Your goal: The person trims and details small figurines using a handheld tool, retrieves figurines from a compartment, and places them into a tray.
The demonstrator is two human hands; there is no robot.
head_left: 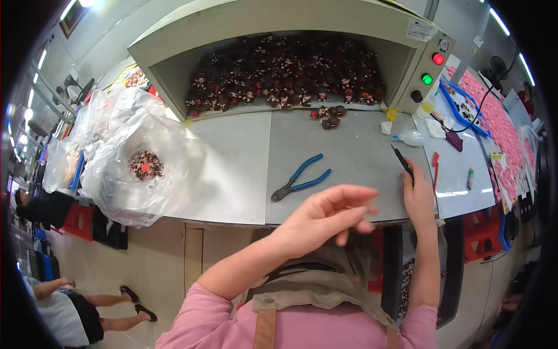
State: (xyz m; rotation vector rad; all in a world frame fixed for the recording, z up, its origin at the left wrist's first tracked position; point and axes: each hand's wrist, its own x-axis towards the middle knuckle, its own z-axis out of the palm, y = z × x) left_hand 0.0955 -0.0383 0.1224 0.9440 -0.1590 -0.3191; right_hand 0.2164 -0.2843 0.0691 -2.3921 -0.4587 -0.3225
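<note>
My left hand hovers over the front edge of the grey worktop, fingers loosely bent and apart, with nothing seen in them. My right hand is closed around a slim black pen-like tool, its thin tip pointing away from me; its exact kind is unclear. On the worktop left of it lie cutting pliers with blue handles, jaws toward me. A few small dark brown figures rest before the wide opening of a beige machine, where a heap of similar pieces lies.
At left, a clear plastic bag holds small brown pieces. A clear squeeze bottle, red brush-like tool and small tube lie at right. Beyond are a blue tray and many pink pieces. Another person is at lower left.
</note>
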